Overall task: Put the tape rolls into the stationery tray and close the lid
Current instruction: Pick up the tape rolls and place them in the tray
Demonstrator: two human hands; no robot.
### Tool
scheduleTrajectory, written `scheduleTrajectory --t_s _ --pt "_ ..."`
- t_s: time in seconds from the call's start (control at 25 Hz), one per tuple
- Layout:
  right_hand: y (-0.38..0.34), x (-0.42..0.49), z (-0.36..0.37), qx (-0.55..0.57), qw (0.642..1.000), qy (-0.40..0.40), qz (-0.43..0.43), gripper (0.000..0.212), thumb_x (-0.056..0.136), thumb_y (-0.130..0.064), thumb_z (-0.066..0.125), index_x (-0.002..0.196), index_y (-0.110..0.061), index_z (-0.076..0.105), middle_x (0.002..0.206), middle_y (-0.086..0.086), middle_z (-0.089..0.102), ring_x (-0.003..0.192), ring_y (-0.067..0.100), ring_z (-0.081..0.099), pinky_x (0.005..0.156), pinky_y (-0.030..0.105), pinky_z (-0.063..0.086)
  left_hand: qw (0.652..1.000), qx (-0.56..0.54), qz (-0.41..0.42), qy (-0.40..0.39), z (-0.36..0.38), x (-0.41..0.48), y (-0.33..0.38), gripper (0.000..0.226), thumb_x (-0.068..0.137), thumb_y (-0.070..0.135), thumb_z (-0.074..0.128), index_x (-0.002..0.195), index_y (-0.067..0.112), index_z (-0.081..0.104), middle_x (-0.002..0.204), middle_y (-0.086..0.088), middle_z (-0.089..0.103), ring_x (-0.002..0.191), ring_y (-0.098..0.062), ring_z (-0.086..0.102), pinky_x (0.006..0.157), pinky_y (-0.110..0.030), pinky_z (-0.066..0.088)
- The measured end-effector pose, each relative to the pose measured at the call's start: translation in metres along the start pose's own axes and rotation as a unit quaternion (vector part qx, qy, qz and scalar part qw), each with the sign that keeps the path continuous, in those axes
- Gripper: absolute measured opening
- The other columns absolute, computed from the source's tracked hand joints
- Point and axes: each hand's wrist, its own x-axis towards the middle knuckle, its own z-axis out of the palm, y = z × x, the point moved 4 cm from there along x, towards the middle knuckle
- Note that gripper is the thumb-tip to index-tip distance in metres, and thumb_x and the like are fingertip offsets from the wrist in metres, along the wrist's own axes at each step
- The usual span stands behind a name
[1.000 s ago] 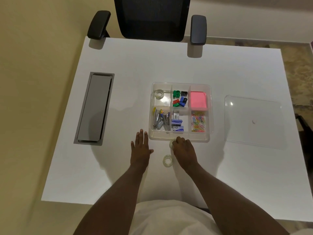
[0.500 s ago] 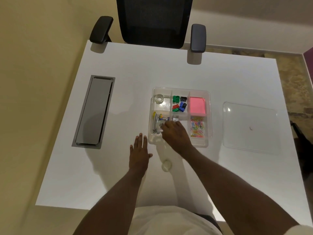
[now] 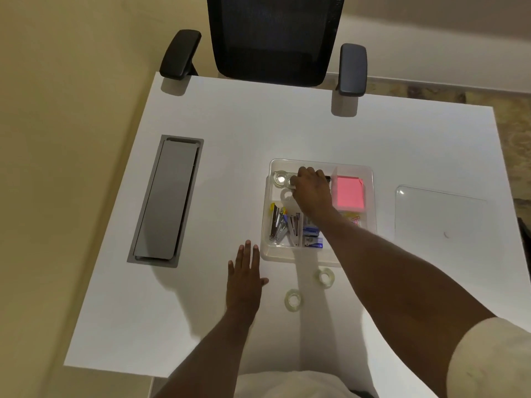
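Note:
The clear stationery tray [image 3: 283, 257] sits mid-table. One clear tape roll [image 3: 280, 177] lies in its far-left compartment, with a faint ring shape just nearer. My right hand [image 3: 311, 191] reaches over that compartment, fingertips closed on a second tape roll [image 3: 292, 181] beside the first. Two more tape rolls lie on the table in front of the tray, one [image 3: 325, 278] by my right forearm and one [image 3: 293, 301] nearer me. My left hand [image 3: 244, 278] rests flat on the table left of the tray, fingers spread, holding nothing. The clear lid [image 3: 439, 216] lies flat to the tray's right.
The tray also holds pink sticky notes [image 3: 348, 192], staplers [image 3: 280, 225], staple boxes and paper clips. A grey cable-slot cover [image 3: 165, 201] is set in the table's left side. A black office chair [image 3: 273, 38] stands at the far edge.
My right hand picked up a tape roll from in front of the tray and carried it over the tray to the far-left compartment. My left hand stayed flat.

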Motion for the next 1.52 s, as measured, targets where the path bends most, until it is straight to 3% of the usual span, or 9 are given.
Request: scheduleTrajectory --t_s 0.28,0.56,0.88,1.04,1.2,1.52 --pt "-0.004 0.001 0.016 -0.022 0.999 -0.017 0.03 0.026 0.089 0.001 0.054 0.105 -0.008 0.071 0.104 0.01 0.065 0.106 0.031 0.057 0.095 0.04 0.042 1.0 0.007 0.001 -0.016 0.011 -0.013 0.007 0.096 0.102 0.045 0.054 0.161 0.02 -0.018 0.168 -0.005 -0.03 0.158 -0.026 -0.022 0.132 -0.052 0.004" --pt "-0.006 -0.004 0.01 -0.008 1.0 0.007 0.028 0.02 0.086 0.001 0.06 0.103 -0.008 0.068 0.1 0.01 0.067 0.101 0.03 0.058 0.092 0.04 0.043 1.0 0.014 -0.003 -0.015 0.01 -0.007 0.009 0.096 0.102 0.047 0.053 0.161 0.02 -0.017 0.168 -0.004 -0.029 0.158 -0.025 -0.021 0.132 -0.051 0.005" --pt "-0.024 -0.094 0.015 0.145 0.983 0.102 0.037 0.012 0.094 -0.024 0.063 0.102 -0.016 0.067 0.097 0.003 0.067 0.092 0.022 0.06 0.085 0.038 0.049 1.0 0.024 0.002 -0.011 -0.007 -0.002 0.001 0.093 0.102 0.046 0.053 0.163 0.018 -0.011 0.172 -0.007 -0.02 0.161 -0.026 -0.014 0.132 -0.05 0.009" --pt "-0.027 -0.171 0.027 0.209 0.97 0.119 0.025 0.014 0.091 -0.023 0.068 0.102 -0.015 0.068 0.094 0.003 0.07 0.087 0.019 0.064 0.077 0.035 0.055 1.0 0.019 0.001 -0.01 -0.015 -0.009 0.005 0.092 0.103 0.047 0.053 0.164 0.017 -0.008 0.173 -0.007 -0.018 0.161 -0.026 -0.011 0.132 -0.051 0.01" --pt "-0.006 -0.226 0.046 0.18 0.981 0.053 0.057 0.01 0.091 -0.021 0.066 0.098 -0.015 0.069 0.095 0.002 0.069 0.088 0.023 0.065 0.077 0.038 0.054 1.0 0.017 0.011 -0.02 -0.021 -0.013 0.006 0.096 0.1 0.047 0.057 0.164 0.015 -0.008 0.173 -0.007 -0.017 0.162 -0.026 -0.01 0.131 -0.052 0.012" --pt "0.021 -0.262 0.075 0.134 0.983 -0.076 0.101 0.035 0.095 -0.031 0.066 0.126 -0.016 0.062 0.117 0.002 0.065 0.101 0.022 0.064 0.089 0.034 0.052 0.999 0.007 0.017 -0.039 -0.022 -0.012 0.005 0.104 0.097 0.044 0.064 0.164 0.014 -0.01 0.172 -0.007 -0.02 0.161 -0.026 -0.013 0.131 -0.053 0.01"
